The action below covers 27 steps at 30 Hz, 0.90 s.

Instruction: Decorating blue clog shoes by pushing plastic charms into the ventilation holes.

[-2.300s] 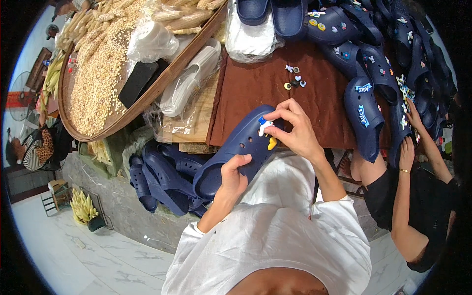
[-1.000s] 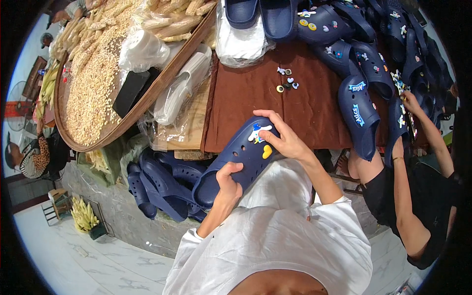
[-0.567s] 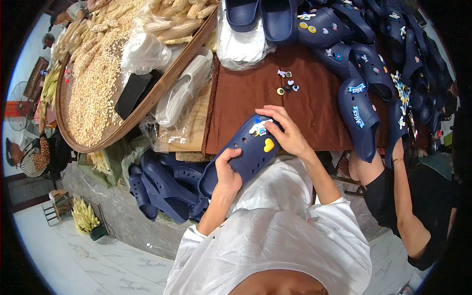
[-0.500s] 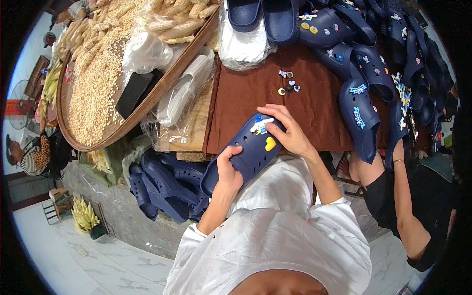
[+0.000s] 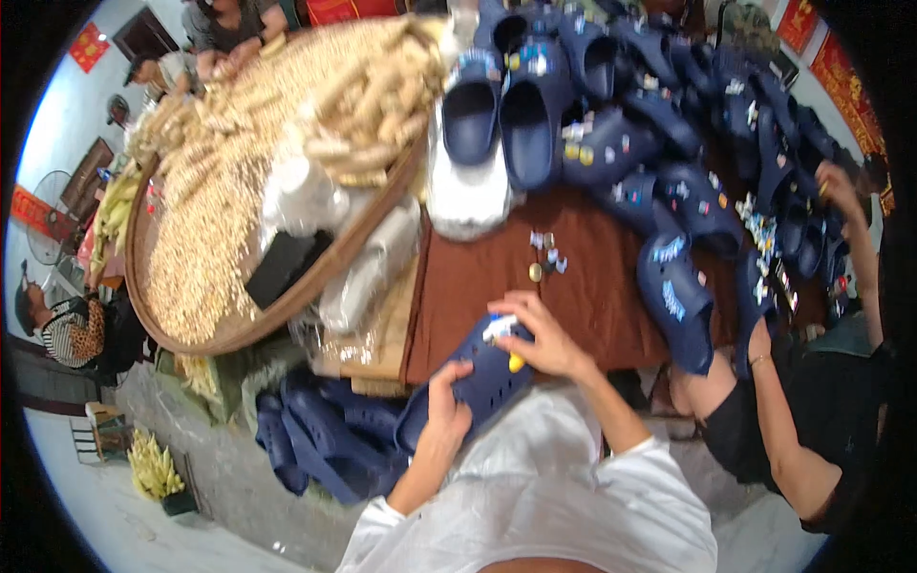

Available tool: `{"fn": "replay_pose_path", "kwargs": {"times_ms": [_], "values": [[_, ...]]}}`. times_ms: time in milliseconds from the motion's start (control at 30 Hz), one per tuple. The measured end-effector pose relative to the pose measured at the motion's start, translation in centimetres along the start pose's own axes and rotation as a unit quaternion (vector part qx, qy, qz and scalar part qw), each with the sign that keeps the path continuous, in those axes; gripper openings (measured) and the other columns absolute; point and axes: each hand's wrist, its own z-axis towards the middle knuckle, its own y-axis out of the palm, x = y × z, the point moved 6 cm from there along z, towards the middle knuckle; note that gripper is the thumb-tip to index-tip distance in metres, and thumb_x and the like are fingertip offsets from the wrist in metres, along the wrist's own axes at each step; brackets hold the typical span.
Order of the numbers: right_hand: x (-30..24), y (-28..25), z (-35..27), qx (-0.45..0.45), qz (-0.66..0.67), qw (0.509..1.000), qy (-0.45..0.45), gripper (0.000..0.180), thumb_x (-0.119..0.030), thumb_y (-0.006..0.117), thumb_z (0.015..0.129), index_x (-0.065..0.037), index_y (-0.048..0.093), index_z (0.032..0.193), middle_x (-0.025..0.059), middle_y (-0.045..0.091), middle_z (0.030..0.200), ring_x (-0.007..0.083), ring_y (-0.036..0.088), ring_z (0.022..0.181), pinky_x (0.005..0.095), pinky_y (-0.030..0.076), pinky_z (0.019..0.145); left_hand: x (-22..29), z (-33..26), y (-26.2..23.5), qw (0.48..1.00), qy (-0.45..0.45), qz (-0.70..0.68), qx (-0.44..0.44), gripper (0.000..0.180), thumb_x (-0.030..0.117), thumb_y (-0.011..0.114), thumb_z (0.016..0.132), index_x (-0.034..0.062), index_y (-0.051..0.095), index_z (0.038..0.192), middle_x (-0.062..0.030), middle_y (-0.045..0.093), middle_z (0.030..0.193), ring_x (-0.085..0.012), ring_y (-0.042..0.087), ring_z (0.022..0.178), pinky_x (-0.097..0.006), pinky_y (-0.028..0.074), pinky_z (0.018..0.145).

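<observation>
Brn-clothed tbl (image 5: 468,296): sm charms (image 5: 536,271), wht pkg (image 5: 466,205) & navy clogs (image 5: 674,294) on top.

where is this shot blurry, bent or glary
Head view: the white charm on the held navy clog and the loose charms look smeared; head view: fisheye bends straight edges toward its dark rim; head view: glints show on the clear plastic wrap.

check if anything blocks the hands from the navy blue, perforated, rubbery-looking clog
Nothing visible does: the left hand grips the clog directly, and the right hand is at its toe, exact contact blurred. The small, mixed-colour charms lie beyond it on the brown cloth, not in between.
</observation>
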Motion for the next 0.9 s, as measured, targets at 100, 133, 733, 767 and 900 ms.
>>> {"fn": "replay_pose_path", "kwargs": {"times_ms": [100,133,733,767,900], "values": [[-0.6,0.8,-0.1,-0.018,0.008,1.000,0.016,0.047,-0.023,0.072,0.087,-0.011,0.058,0.130,0.0167,0.047,0.131,0.0332,0.045,0.129,0.0412,0.038,0.108,-0.1,-0.4,-1.2,1.000,-0.014,0.005,0.008,0.039,0.008,0.059,0.080,-0.0024,0.060,0.117,-0.0161,0.066,0.115,-0.0298,0.065,0.104,-0.041,0.051,0.097],[-0.8,1.1,-0.1,-0.022,-0.004,1.000,0.010,0.047,-0.023,0.072,0.087,-0.011,0.058,0.130,0.0174,0.047,0.132,0.0332,0.046,0.128,0.0408,0.039,0.107,0.0,-0.9,-1.2,1.000,-0.021,0.007,0.016,0.038,0.008,0.059,0.080,-0.0027,0.060,0.117,-0.0165,0.067,0.115,-0.0303,0.066,0.103,-0.041,0.052,0.095],[-2.3,0.1,-0.3,0.069,-0.020,0.997,0.003,0.047,-0.025,0.075,0.083,-0.008,0.057,0.122,0.0178,0.050,0.127,0.0348,0.054,0.118,0.0404,0.045,0.098,-0.5,-0.1,-0.3,0.999,-0.030,-0.009,0.005,0.035,0.016,0.060,0.081,-0.0023,0.060,0.111,-0.0162,0.067,0.106,-0.0294,0.067,0.095,-0.042,0.054,0.091],[-2.4,0.1,-0.3,0.072,-0.022,0.997,0.001,0.047,-0.026,0.075,0.083,-0.007,0.057,0.123,0.0179,0.050,0.127,0.0349,0.054,0.118,0.0405,0.045,0.099,-0.5,-0.3,-0.1,0.999,-0.032,-0.013,0.006,0.035,0.016,0.059,0.081,-0.0025,0.060,0.111,-0.0164,0.067,0.107,-0.0297,0.067,0.095,-0.042,0.054,0.091],[-2.1,0.3,-0.4,0.080,-0.014,0.997,0.006,0.048,-0.028,0.074,0.084,-0.007,0.057,0.123,0.0187,0.050,0.128,0.0360,0.053,0.118,0.0411,0.044,0.100,-0.3,-0.7,0.5,1.000,-0.026,-0.001,0.017,0.035,0.016,0.058,0.082,-0.0027,0.060,0.112,-0.0167,0.067,0.108,-0.0302,0.067,0.096,-0.043,0.054,0.092]]}}
